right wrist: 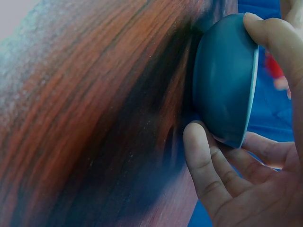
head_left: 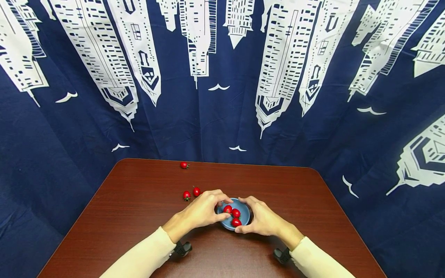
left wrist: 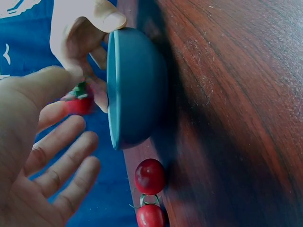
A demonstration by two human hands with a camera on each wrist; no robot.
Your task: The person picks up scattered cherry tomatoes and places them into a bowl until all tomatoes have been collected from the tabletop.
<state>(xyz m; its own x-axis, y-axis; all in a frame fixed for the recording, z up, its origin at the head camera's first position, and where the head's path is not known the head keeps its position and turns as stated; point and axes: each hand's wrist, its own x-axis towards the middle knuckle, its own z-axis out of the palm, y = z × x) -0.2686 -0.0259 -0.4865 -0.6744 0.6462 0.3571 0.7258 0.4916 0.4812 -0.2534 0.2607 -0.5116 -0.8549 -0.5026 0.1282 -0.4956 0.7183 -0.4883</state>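
Observation:
A small blue bowl (head_left: pixel 245 218) stands on the table with cherry tomatoes (head_left: pixel 236 222) in it. My right hand (head_left: pixel 265 219) grips the bowl from the right, its thumb on the rim and its fingers round the far side. Over the bowl's left part, my left hand (head_left: pixel 205 208) pinches a cherry tomato (left wrist: pixel 81 101) between thumb and index finger, just above the rim. That tomato is blurred in the left wrist view, its green stem toward the thumb; the other fingers are spread. The bowl's inside is hidden in both wrist views.
Two cherry tomatoes, one nearer (head_left: pixel 186 195) and one beside it (head_left: pixel 196 191), lie left of the bowl. Another tomato (head_left: pixel 184 165) is near the far edge of the brown wooden table (head_left: pixel 278 181). A blue cloth (head_left: pixel 215 123) with white buildings hangs behind.

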